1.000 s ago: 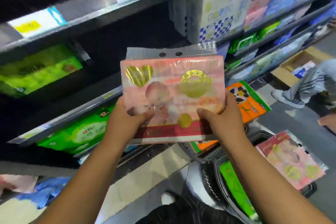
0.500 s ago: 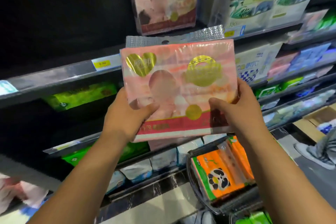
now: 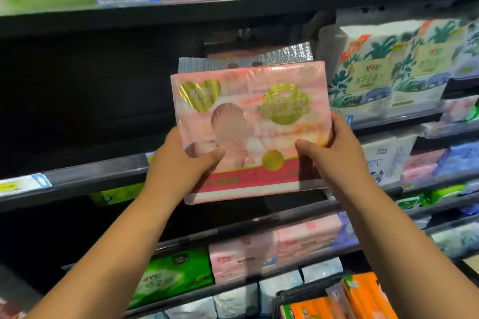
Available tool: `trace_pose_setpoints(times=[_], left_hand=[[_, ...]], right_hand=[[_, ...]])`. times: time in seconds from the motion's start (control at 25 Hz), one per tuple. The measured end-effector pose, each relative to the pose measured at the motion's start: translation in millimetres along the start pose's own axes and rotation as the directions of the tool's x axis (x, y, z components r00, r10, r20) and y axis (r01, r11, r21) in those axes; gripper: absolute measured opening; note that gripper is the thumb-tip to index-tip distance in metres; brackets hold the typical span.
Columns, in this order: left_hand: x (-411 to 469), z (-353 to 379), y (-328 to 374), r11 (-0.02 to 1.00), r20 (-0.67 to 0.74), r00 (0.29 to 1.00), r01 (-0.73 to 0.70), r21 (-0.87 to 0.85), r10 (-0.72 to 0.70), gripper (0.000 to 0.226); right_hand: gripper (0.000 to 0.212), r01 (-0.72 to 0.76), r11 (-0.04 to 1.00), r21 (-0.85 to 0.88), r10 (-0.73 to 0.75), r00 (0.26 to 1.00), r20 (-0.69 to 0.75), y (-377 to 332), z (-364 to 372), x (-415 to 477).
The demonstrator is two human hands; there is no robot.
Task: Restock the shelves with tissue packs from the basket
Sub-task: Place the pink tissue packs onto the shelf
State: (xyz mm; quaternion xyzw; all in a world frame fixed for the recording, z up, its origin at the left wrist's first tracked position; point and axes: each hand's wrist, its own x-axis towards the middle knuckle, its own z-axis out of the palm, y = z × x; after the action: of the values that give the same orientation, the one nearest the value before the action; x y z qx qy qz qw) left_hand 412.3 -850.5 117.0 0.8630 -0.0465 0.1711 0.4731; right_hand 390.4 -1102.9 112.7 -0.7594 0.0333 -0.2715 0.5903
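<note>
I hold a pink tissue pack (image 3: 252, 122) with gold heart and round gold emblem upright in front of a dark shelf bay. My left hand (image 3: 178, 166) grips its lower left edge, thumb on the front. My right hand (image 3: 334, 153) grips its lower right edge the same way. Directly behind the pack's silver top flap, another pink pack (image 3: 233, 53) stands on the same shelf (image 3: 98, 176). The black basket (image 3: 305, 290) shows at the bottom right, holding orange panda tissue packs (image 3: 363, 298).
White packs with green leaf print (image 3: 388, 70) stand right of the held pack. The upper shelf (image 3: 233, 5) carries price tags and orange, pink and green packs. Below are green (image 3: 176, 274) and pink packs (image 3: 274, 248). The shelf bay to the left is dark.
Both hands have lifted the pink pack upward and toward the shelf; my view has risen with it, so the basket has dropped to the bottom right corner.
</note>
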Motion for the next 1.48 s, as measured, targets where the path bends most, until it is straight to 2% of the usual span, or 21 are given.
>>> trace_pose_setpoints(times=[0.32, 0.72, 0.8, 0.92, 1.16, 1.32, 1.48], left_hand=[[50, 15, 31, 0.999, -0.094, 0.996, -0.007, 0.047, 0.011, 0.067], [88, 47, 36, 0.995, -0.189, 0.981, -0.018, 0.096, 0.036, 0.068], [95, 50, 38, 0.996, -0.203, 0.978, -0.021, 0.081, 0.037, 0.066], [107, 54, 40, 0.999, -0.224, 0.974, -0.032, 0.03, 0.038, 0.067], [125, 71, 27, 1.0, -0.226, 0.974, -0.016, -0.025, 0.01, 0.078], [132, 89, 16, 1.0, -0.222, 0.975, -0.008, 0.015, 0.011, 0.087], [143, 102, 7, 0.998, -0.178, 0.983, 0.051, 0.026, -0.046, 0.088]], right_hand=[[0.055, 0.069, 0.996, 0.055, -0.072, 0.996, 0.05, 2, 5, 70], [0.05, 0.139, 0.99, 0.035, -0.142, 0.984, 0.106, 14, 13, 130], [0.048, 0.154, 0.987, 0.035, -0.157, 0.982, 0.107, 16, 13, 141], [0.057, 0.165, 0.986, 0.034, -0.167, 0.981, 0.099, 13, 14, 156], [0.064, 0.186, 0.983, 0.014, -0.186, 0.978, 0.091, 32, 32, 175], [0.067, 0.146, 0.989, -0.023, -0.143, 0.986, 0.086, 58, 41, 183], [0.069, 0.119, 0.988, -0.103, -0.108, 0.988, 0.108, 77, 49, 192]])
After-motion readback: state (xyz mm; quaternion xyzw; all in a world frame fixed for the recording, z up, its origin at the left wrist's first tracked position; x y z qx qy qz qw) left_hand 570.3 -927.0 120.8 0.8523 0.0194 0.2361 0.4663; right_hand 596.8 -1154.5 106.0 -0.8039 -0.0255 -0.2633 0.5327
